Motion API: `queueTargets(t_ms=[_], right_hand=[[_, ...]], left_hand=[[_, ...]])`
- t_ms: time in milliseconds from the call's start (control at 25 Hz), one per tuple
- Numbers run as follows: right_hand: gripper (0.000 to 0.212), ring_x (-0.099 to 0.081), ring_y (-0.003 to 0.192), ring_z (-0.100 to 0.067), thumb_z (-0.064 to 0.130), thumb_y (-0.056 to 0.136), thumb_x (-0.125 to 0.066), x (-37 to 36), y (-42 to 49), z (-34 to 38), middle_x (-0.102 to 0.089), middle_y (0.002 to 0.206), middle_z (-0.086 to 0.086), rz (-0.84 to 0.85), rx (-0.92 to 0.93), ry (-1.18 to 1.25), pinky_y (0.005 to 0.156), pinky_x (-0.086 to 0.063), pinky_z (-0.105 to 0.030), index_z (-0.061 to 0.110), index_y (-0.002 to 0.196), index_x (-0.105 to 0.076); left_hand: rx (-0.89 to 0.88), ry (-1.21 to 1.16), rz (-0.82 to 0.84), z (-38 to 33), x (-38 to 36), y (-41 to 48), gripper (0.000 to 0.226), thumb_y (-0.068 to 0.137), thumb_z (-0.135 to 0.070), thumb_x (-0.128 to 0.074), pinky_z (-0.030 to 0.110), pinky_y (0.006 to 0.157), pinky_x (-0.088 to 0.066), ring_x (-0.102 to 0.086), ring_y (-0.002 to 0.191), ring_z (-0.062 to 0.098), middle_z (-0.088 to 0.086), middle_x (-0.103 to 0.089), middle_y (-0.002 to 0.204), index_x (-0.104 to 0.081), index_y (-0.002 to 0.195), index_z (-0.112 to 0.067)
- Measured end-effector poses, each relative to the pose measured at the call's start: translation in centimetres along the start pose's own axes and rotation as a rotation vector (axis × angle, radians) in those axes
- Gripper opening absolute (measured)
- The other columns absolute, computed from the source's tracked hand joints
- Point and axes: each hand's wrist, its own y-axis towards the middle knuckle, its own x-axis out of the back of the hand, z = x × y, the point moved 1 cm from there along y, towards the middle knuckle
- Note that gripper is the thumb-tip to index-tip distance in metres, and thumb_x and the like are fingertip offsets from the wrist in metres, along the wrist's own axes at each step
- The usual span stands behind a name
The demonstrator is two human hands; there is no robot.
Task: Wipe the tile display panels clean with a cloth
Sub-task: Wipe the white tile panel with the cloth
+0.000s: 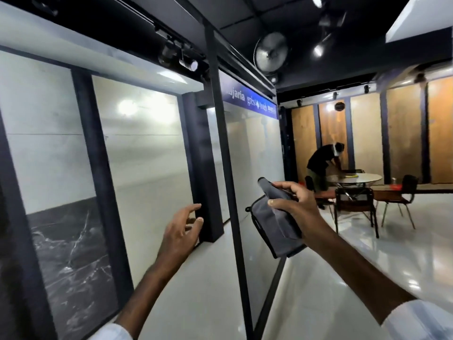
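A row of glossy tile display panels in dark frames runs along the left wall; the nearest pale panel [144,168] stands next to a dark marble-patterned one [71,246]. My left hand [182,231] hovers with relaxed fingers near the panel's dark right frame post [203,168], holding nothing. My right hand [294,202] grips a folded grey cloth [274,231] in the air, in front of a further white panel [255,155].
A slim dark pole [225,155] stands between my hands. At the back right a person [321,165] bends over a round table [355,179] with chairs [355,204] around it. Wood-look panels [402,133] line the far wall. Glossy white floor [367,253] spreads to the right.
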Motion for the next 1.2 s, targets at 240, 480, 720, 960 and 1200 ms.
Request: queueTargets(t_ms=[240,480,720,960,1200], right_hand=[[0.035,-0.066,0.08,-0.002,-0.006,0.081,-0.079,2.6,12.3,-7.3,-0.073,0.097,0.002,-0.009,-0.002,0.038,0.066,-0.048,-0.011,0.017,0.108,-0.074],[0.037,-0.071,0.089,-0.011,-0.003,0.082,-0.081,6.2,25.7,-14.4,-0.078,0.101,-0.005,0.006,0.035,-0.041,0.07,-0.053,-0.017,0.018,0.112,-0.075],[0.035,-0.071,0.089,-0.01,-0.003,0.082,-0.079,7.8,38.1,-20.8,-0.078,0.097,0.003,0.019,0.081,0.07,0.077,-0.053,-0.02,0.021,0.108,-0.076],[0.035,-0.07,0.085,-0.007,-0.01,0.082,-0.076,4.3,50.5,-28.6,-0.077,0.093,0.004,0.18,0.139,0.244,0.072,-0.053,-0.015,0.014,0.108,-0.075],[0.037,-0.07,0.088,-0.009,-0.002,0.081,-0.079,0.5,63.5,-33.9,-0.076,0.103,-0.001,0.39,0.114,0.465,0.071,-0.053,-0.016,0.011,0.115,-0.073]], left_hand=[[-0.07,-0.034,0.011,5.0,-9.5,10.6,0.034,0.105,-0.017,-0.06,0.008,0.084,-0.05,-0.062,0.109,-0.005,-0.013,-0.061,0.13,-0.061,0.138,-0.022],[-0.174,-0.095,-0.03,11.5,-20.6,25.1,0.031,0.102,-0.014,-0.063,0.016,0.086,-0.055,-0.066,0.103,-0.003,-0.003,-0.064,0.127,-0.063,0.132,-0.02],[-0.189,-0.026,-0.044,17.2,-28.2,35.5,0.035,0.101,-0.006,-0.064,0.011,0.081,-0.053,-0.067,0.101,-0.001,-0.002,-0.064,0.128,-0.063,0.135,-0.015],[-0.181,0.034,-0.2,21.8,-31.2,43.0,0.032,0.102,-0.008,-0.064,0.013,0.078,-0.054,-0.069,0.1,0.0,-0.022,-0.065,0.122,-0.064,0.131,-0.022],[-0.194,0.148,-0.355,23.6,-33.1,50.8,0.038,0.098,-0.014,-0.067,0.01,0.079,-0.051,-0.068,0.106,0.002,-0.012,-0.064,0.133,-0.06,0.126,-0.039]])
